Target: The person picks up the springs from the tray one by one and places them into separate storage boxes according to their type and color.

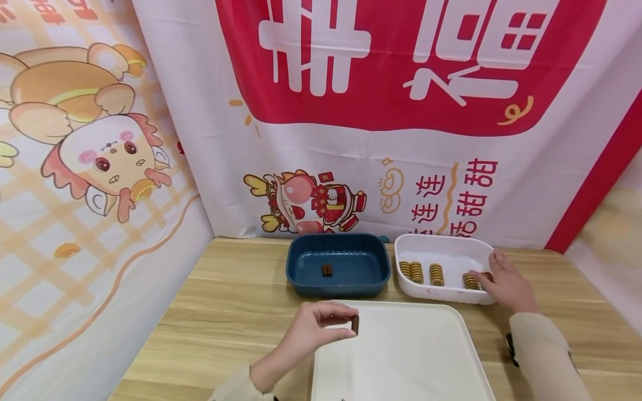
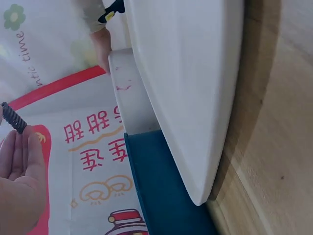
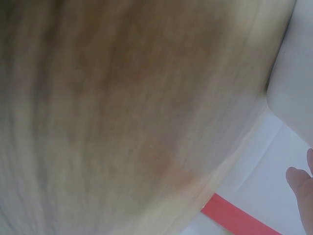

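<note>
In the head view my left hand [image 1: 321,326] pinches a dark brown ribbed cylinder [image 1: 355,325] upright between thumb and fingertips, above the top left part of the cream tray [image 1: 411,356]. The left wrist view shows the same ribbed cylinder [image 2: 14,117] at the fingertips. At the right end of the white container [image 1: 446,292], my right hand [image 1: 511,284] rests over the rim. Its thumb reaches inside beside a yellow-brown ribbed roll [image 1: 470,280], and its fingers lie along the right wall. Another roll [image 1: 487,275] is partly hidden by this hand.
Left of the white container stands a dark blue container [image 1: 338,290] with two small brown pieces [image 1: 327,270] inside. Several yellow-brown ribbed rolls [image 1: 437,275] lie in the white one. Both stand on a wood-grain table [image 1: 225,301], before a printed cloth [image 1: 401,145].
</note>
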A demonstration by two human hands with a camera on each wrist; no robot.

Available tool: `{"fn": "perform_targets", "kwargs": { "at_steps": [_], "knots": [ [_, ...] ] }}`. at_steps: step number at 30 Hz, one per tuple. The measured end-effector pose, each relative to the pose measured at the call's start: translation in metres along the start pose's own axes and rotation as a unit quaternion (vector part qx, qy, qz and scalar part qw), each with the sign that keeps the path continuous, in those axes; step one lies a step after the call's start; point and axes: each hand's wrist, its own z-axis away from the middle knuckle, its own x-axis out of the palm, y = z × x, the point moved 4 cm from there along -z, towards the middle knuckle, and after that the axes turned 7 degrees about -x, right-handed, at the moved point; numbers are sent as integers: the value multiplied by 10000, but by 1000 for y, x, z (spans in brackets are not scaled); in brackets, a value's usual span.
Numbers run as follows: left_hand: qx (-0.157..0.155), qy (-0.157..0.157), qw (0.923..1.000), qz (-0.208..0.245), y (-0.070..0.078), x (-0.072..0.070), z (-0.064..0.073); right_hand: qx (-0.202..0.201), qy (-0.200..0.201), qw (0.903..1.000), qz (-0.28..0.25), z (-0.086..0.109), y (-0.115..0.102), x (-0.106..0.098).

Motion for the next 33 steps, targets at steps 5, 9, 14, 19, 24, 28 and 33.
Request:
{"fn": "perform_targets", "kwargs": {
  "at_steps": [5, 9, 14, 19, 24, 28, 33],
  "knots": [
    [-237, -29, 9968, 768, 1, -4, -3, -17, 36, 10000, 21, -1, 1, 0],
    [-229, 6, 9953, 939, 1, -7, -5, -3, 28, 10000, 10, -1, 0, 0],
    [-214, 29, 9944, 1038, 1, -10, -8, 32, -54, 10000, -22, 0, 0, 0],
    [-107, 121, 9952, 966, 2, -15, -12, 10, -49, 10000, -34, 0, -2, -2],
    [63, 557, 9962, 666, -4, -29, -22, -9, 16, 10000, -19, 1, -1, -3],
    [204, 1066, 9938, 253, -9, -45, -30, -25, 35, 10000, 14, 1, 0, -2],
    [240, 1483, 9886, -84, -17, -61, -37, -21, 72, 10000, -53, 2, -2, -3]
  ]
}}
